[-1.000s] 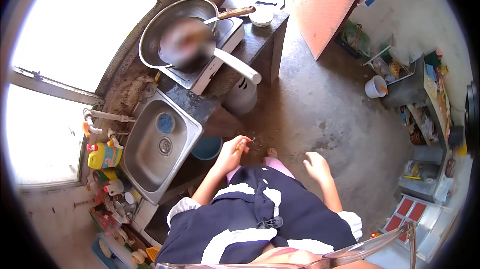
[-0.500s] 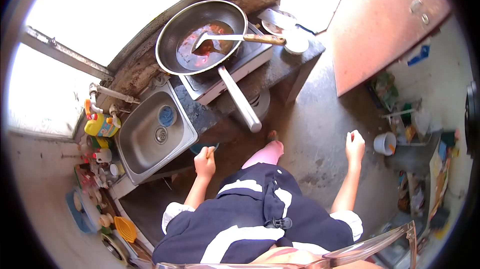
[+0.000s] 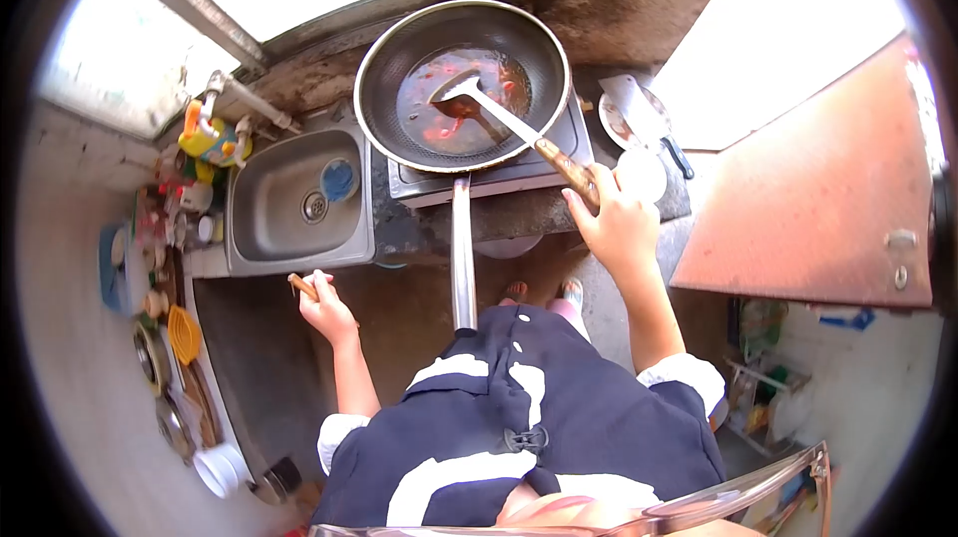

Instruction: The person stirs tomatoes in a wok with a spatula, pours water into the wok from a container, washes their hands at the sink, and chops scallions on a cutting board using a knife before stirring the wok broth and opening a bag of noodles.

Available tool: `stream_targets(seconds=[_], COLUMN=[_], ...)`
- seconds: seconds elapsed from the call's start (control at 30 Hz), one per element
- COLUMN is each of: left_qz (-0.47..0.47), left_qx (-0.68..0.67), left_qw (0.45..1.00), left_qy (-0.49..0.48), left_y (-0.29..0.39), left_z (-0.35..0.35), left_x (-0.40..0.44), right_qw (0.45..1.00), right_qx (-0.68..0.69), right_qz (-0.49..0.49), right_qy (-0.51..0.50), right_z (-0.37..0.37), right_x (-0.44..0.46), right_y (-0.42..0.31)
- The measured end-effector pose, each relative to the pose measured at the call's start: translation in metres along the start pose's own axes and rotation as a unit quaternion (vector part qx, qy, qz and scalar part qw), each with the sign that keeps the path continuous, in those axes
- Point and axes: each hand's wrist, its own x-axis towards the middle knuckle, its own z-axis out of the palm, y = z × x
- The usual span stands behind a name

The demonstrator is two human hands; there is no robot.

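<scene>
On the stove (image 3: pixel 584 143) sits a wok (image 3: pixel 384 88) with reddish pieces in dark liquid. A metal spatula (image 3: pixel 504 116) leans in it, its head in the liquid and its wooden handle over the rim. My right hand (image 3: pixel 621 223) has its thumb and fingers around the handle's end. Over to the left, my left hand (image 3: pixel 327 309) is closed on a small brown stick-like piece (image 3: pixel 302 285), whose exact kind I cannot make out. That hand is just below the front edge of the sink (image 3: pixel 299 263). The wok's long metal handle (image 3: pixel 462 248) points toward my body.
Right of the stove are a cleaver (image 3: pixel 634 108) lying across a bowl and a white bowl (image 3: pixel 647 176). A blue item (image 3: pixel 339 180) lies in the sink. Bottles (image 3: pixel 212 143) and kitchenware line the left wall. A reddish door (image 3: pixel 808 188) stands at right.
My right hand has come from out over the floor to the spatula's handle and taken hold. My body has moved closer to the stove. My left hand still holds the brown piece.
</scene>
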Motion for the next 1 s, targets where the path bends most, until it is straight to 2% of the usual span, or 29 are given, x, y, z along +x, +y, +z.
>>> stream_targets(seconds=[0.07, 0.1, 0.2, 0.37, 0.53, 0.7, 0.8, 0.93, 1.0], left_qz=[-0.02, -0.024, -0.04, -0.078, -0.113, -0.12, -0.099, -0.162, -0.141], left_qx=[-0.005, -0.006, -0.003, 0.016, 0.079, 0.128, 0.169, 0.153, 0.161], left_qw=[0.999, 0.999, 0.995, 0.991, 0.986, 0.984, 0.976, 0.96, 0.955], left_qy=[0.029, 0.044, 0.091, 0.112, 0.094, 0.004, -0.089, -0.171, -0.206], left_y=[0.02, 0.029, 0.05, 0.081, 0.092, 0.097, 0.092, 0.091, 0.097], left_z=[0.005, 0.01, 0.023, 0.057, 0.072, 0.082, 0.08, 0.074, 0.074], left_x=[-0.024, -0.037, -0.081, -0.137, -0.16, -0.151, -0.139, -0.128, -0.124], right_qw=[0.997, 0.992, 0.981, 0.973, 0.962, 0.963, 0.967, 0.968, 0.966], right_qx=[0.018, 0.03, 0.044, 0.044, 0.074, 0.079, 0.066, 0.04, 0.04], right_qz=[-0.026, -0.079, -0.097, -0.186, -0.184, -0.184, -0.177, -0.178, -0.163], right_qy=[-0.077, -0.097, -0.161, -0.132, -0.187, -0.18, -0.172, -0.175, -0.196], right_z=[0.003, 0.002, 0.004, -0.034, -0.087, -0.124, -0.136, -0.137, -0.133], right_x=[0.019, 0.027, 0.037, 0.065, 0.096, 0.117, 0.124, 0.129, 0.13], right_y=[0.017, 0.024, 0.037, 0.072, 0.105, 0.12, 0.118, 0.114, 0.109])
